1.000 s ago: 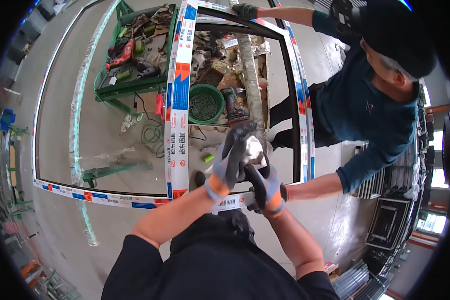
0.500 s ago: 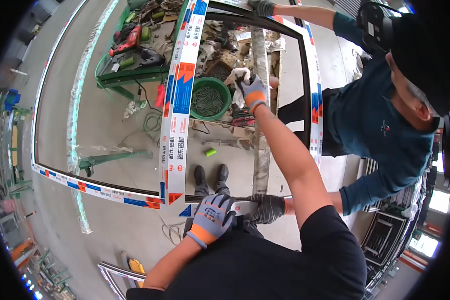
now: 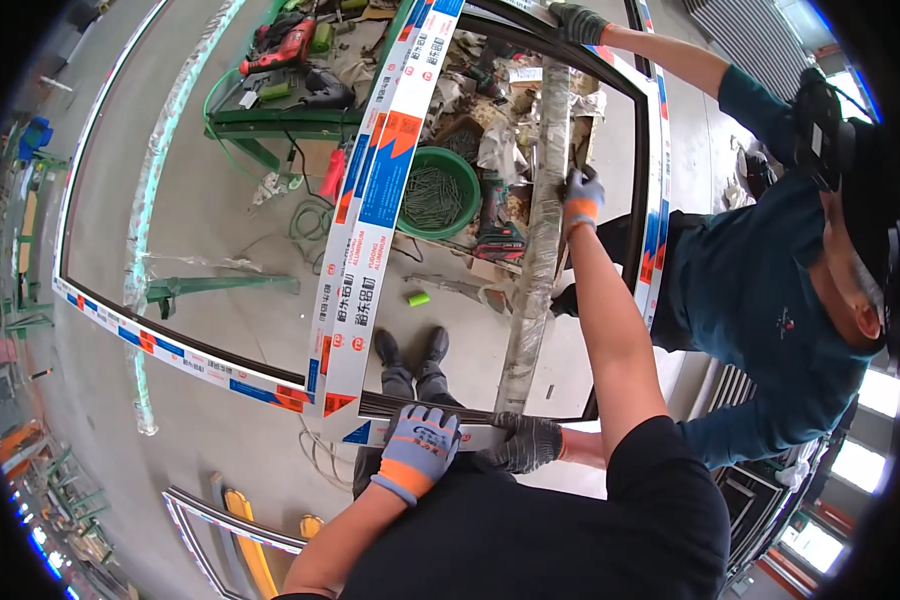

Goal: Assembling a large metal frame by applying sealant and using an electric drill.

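A large window frame (image 3: pixel 370 220), its profiles covered with printed white, blue and orange protective film, spans the view. My left hand (image 3: pixel 422 452), in a grey and orange glove, wraps over its near rail. My right hand (image 3: pixel 583 198) reaches through the frame's opening to the right edge of a film-wrapped bar (image 3: pixel 538 260). Its fingers are curled; what they hold, if anything, is hidden. Left of the bar lie crumpled white material (image 3: pixel 501 150) and a cordless drill (image 3: pixel 497 225). A green bowl (image 3: pixel 438 192) of screws stands beside them.
A co-worker at the right has one gloved hand (image 3: pixel 578 22) on the far rail and another (image 3: pixel 525 443) on the near rail. A green workbench (image 3: pixel 280 122) carries a red power tool (image 3: pixel 282 45). Another wrapped bar (image 3: pixel 155 190) runs under the left pane opening.
My right hand has left the crumpled white material and moved right to the wrapped bar's edge. My left hand stays on the near rail. The view has shifted slightly.
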Action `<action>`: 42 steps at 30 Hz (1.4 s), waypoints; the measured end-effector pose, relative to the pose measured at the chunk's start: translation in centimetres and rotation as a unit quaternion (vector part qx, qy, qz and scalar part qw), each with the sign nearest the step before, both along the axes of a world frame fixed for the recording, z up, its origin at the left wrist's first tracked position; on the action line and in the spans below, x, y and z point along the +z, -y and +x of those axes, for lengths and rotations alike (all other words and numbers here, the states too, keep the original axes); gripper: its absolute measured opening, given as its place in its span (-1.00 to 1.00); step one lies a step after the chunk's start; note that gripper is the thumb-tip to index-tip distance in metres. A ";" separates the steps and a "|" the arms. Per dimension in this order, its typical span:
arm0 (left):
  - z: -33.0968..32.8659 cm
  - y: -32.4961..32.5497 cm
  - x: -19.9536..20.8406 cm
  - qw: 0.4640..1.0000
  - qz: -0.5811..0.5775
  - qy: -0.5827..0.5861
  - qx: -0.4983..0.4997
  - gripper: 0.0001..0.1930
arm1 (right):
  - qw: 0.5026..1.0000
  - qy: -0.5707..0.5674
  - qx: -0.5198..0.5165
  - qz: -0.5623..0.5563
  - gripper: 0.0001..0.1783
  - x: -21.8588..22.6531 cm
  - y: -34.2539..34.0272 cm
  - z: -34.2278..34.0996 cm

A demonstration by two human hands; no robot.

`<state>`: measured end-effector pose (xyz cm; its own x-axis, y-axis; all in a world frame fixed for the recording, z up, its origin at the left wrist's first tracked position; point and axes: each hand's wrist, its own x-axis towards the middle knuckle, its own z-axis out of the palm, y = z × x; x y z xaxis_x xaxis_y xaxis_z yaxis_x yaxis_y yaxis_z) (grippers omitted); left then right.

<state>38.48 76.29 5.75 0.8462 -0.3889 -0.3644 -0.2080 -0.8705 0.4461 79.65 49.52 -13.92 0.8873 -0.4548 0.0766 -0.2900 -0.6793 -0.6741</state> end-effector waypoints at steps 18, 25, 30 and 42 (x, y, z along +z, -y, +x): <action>0.8 0.0 -0.2 0.996 -0.056 -0.001 0.065 -0.78 | 0.929 -0.349 0.108 -0.051 -0.45 -24.0 10.3 -6.1; 0.7 0.1 -0.1 0.996 -0.066 0.017 0.055 -0.78 | 0.945 -0.232 0.174 -0.151 -0.46 -17.9 15.1 -1.7; 0.8 -0.2 0.1 0.997 -0.040 0.029 0.053 -0.78 | 0.961 -0.202 -0.049 0.180 -0.64 -10.2 11.0 -1.9; -1.4 -1.1 -3.8 0.994 -0.041 0.102 -0.008 -0.64 | 0.896 -0.163 0.133 0.391 -0.71 21.7 0.2 -21.9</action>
<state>37.10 77.41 1.95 0.8924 -0.4244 -0.1531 -0.3149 -0.8290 0.4623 57.72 49.34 7.80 0.8892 -0.0258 -0.4567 -0.4566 -0.1115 -0.8827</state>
